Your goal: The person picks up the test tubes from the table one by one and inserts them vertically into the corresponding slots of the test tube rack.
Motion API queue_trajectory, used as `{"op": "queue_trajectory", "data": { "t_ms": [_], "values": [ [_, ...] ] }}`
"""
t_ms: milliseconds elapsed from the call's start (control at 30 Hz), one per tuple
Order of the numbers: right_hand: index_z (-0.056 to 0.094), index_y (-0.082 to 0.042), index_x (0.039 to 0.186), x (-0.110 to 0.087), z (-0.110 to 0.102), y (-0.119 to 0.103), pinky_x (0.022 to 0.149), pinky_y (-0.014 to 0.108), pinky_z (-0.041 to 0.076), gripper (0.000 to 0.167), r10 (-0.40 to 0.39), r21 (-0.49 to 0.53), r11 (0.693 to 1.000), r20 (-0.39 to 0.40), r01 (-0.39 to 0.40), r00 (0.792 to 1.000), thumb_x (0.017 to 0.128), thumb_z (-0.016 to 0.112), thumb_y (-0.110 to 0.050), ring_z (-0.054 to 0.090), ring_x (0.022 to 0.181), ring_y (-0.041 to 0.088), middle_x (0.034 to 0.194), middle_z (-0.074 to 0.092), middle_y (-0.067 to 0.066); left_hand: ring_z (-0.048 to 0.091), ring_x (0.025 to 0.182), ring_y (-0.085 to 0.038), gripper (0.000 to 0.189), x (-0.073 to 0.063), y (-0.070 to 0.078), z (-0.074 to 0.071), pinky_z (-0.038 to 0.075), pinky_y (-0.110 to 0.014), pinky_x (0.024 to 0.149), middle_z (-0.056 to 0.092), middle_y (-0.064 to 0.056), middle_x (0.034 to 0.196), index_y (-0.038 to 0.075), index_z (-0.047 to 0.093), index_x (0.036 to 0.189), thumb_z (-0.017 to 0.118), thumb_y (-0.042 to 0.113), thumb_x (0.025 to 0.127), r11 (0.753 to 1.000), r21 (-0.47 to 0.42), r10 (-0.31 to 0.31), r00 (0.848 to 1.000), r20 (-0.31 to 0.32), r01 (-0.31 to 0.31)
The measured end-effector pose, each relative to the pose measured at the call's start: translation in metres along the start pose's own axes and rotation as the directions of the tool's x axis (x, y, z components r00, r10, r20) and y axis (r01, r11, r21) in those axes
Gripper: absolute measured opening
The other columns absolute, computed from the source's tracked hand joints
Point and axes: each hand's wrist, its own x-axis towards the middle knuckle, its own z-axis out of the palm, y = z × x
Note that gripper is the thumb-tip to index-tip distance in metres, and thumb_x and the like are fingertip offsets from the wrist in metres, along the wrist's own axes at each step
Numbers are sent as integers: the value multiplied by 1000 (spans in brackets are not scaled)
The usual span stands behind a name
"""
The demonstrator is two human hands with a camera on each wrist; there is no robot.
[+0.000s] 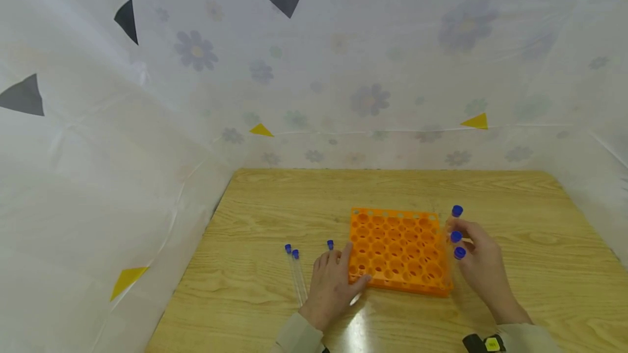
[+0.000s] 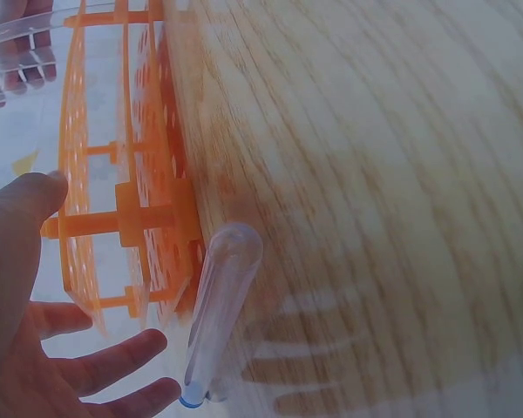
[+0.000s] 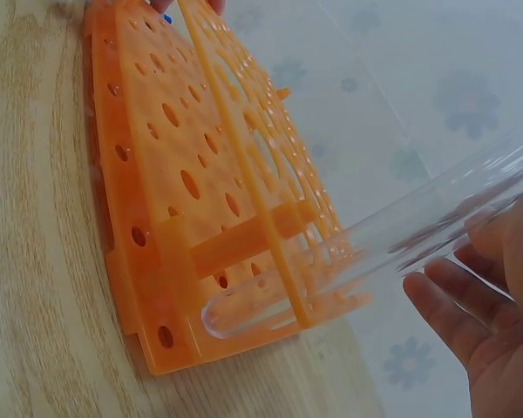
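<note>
Steadying orange tube rack (image 1: pixel 398 249) with flat left hand (image 1: pixel 331 282); right hand (image 1: pixel 478 263) pinching light, fragile, slippery blue-capped tubes (image 1: pixel 457 237) mid-shaft.

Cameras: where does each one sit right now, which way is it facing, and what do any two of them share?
Head: above the wooden table, looking forward and down at the orange rack; both hands show, the left hand at the rack's edge, the right hand holding blue-capped tubes.
Left wrist: low by the table, facing the rack's side; palm and fingers show beside a clear tube.
Right wrist: low, facing the rack; fingers show holding a clear tube.
Shared: all three see the rack.
</note>
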Motion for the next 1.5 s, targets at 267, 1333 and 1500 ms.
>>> {"op": "queue_trajectory", "data": {
  "t_ms": [267,1333,1500],
  "values": [
    [61,6,122,-3,3,5,80,-4,40,39,7,-28,1000,28,-6,1000,86,61,18,45,101,-22,111,66,20,53,124,-30,78,0,0,-1,43,-48,107,58,-8,125,18,33,154,53,63,94,1000,-1,-13,1000,13,13],
    [64,0,114,-9,2,10,83,25,54,26,132,-158,981,139,-110,981,106,44,-14,62,107,28,115,66,19,54,121,-30,76,0,1,0,44,-49,105,59,-10,123,16,35,153,51,62,95,1000,17,-2,1000,3,2],
    [58,3,123,-16,0,17,79,27,56,26,141,-117,985,140,-125,980,103,47,-10,51,102,-11,116,65,23,55,120,-30,76,0,1,1,45,-49,104,60,-10,121,15,36,152,52,61,95,1000,16,10,1000,-17,-10]
  ]
}}
